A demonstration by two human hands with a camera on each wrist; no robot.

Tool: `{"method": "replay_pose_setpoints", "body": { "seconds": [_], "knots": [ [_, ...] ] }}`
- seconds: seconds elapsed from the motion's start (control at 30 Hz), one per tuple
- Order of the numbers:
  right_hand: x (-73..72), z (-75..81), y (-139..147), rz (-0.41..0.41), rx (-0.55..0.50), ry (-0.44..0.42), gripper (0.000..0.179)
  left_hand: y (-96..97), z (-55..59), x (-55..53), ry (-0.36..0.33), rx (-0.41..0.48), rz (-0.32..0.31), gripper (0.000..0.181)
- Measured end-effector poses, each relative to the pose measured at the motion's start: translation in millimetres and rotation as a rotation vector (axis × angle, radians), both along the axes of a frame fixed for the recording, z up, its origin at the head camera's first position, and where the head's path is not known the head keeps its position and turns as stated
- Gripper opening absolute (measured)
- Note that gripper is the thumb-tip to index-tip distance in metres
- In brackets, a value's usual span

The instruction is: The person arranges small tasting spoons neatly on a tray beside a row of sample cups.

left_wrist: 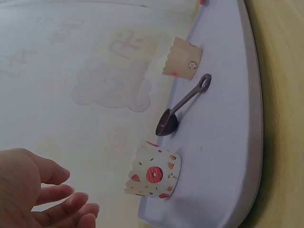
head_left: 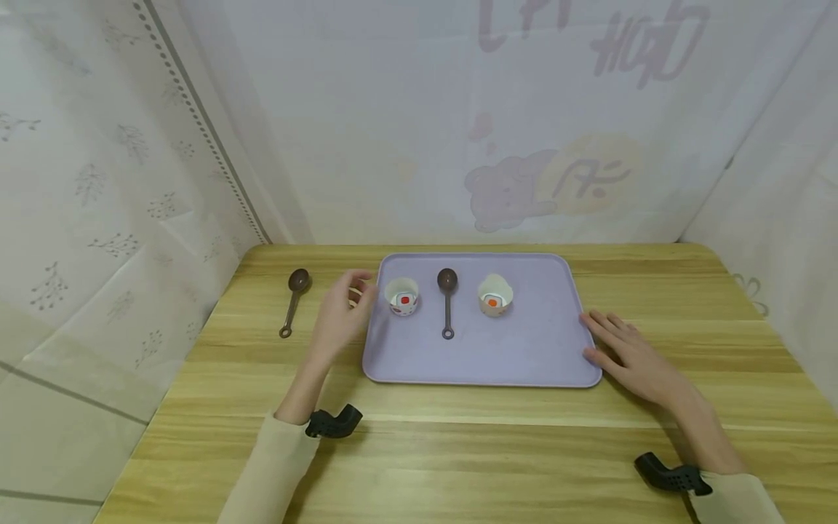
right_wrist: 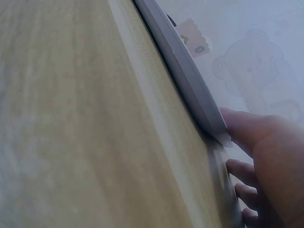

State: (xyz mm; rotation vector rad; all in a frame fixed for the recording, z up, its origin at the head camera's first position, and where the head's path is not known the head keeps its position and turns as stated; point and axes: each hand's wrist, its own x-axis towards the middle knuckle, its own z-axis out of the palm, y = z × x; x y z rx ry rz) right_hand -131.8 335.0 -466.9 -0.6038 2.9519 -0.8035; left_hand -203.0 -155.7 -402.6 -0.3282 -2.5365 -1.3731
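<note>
A lilac tray [head_left: 537, 349] lies on the table. On it stand a white donut-patterned paper baking cup [head_left: 402, 308] on the left and a tan paper baking cup [head_left: 495, 308] to the right. Inside the cups show a small red patch and a small orange one. Between them lies a brown round-bowled scoop [head_left: 448, 306]. My left hand [head_left: 343, 309] hovers by the tray's left edge, fingers loosely bent and holding nothing; the left wrist view shows it near the donut-patterned cup [left_wrist: 154, 172]. My right hand [head_left: 631, 360] touches the tray's right edge with extended fingers.
A second brown scoop [head_left: 292, 302] lies on the wooden table [head_left: 458, 451], left of my left hand. A printed cloth [head_left: 366, 145] hangs behind the table. Another patterned cloth [head_left: 118, 189] hangs along the left side.
</note>
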Motion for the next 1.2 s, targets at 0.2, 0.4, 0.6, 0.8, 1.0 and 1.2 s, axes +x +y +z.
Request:
{"method": "replay_pose_setpoints", "body": {
  "seconds": [0.2, 0.4, 0.6, 0.8, 1.0, 1.2],
  "knots": [
    [0.3, -1.0, 1.0, -0.001, 0.005, 0.001, 0.065, -6.0, -0.2, -0.2, 0.012, -0.007, 0.01, 0.025],
    [-0.1, -2.6, 1.4, -0.002, 0.002, 0.0, 0.065, -12.4, -0.5, -0.2, -0.001, -0.026, 0.028, 0.026],
    [-1.0, -1.3, 1.4, 0.003, -0.001, 0.002, 0.065, -21.9, -2.2, -0.2, -0.016, -0.042, 0.043, 0.029],
    [-1.2, -0.2, 0.5, 0.005, 0.0, 0.015, 0.065, -31.9, -5.8, 0.4, -0.006, -0.069, 0.096, 0.03],
    [-1.7, -1.0, 1.2, 0.005, 0.007, 0.008, 0.065, -43.0, -10.5, -2.3, -0.004, -0.117, 0.133, 0.03],
    [-1.4, -1.2, 1.4, 0.004, 0.009, 0.01, 0.064, -51.0, -13.1, -2.0, -0.047, -0.116, 0.138, 0.033]
  ]
}}
